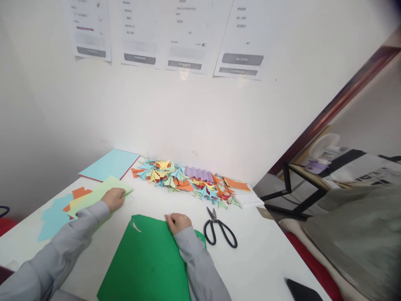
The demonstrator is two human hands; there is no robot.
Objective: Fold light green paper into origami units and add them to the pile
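My left hand (114,199) is closed on the right part of a light green sheet of paper (99,194), at the left side of the table. That sheet partly covers blue paper pieces (54,215) and orange paper pieces (80,192). In front of me lies a large green sheet or board (147,255). At its top edge my right hand (179,223) rests with curled fingers, and what they hold, if anything, is hidden. Just right of that hand, black-handled scissors (216,225) lie with their blades slightly apart.
Many small folded paper shapes (171,173) are heaped along the wall, with a pleated purple paper (199,173) among them. Light blue sheets (109,164) lie back left, orange paper (237,184) back right. A dark object (302,289) is at front right; a person (360,238) sits beside the table.
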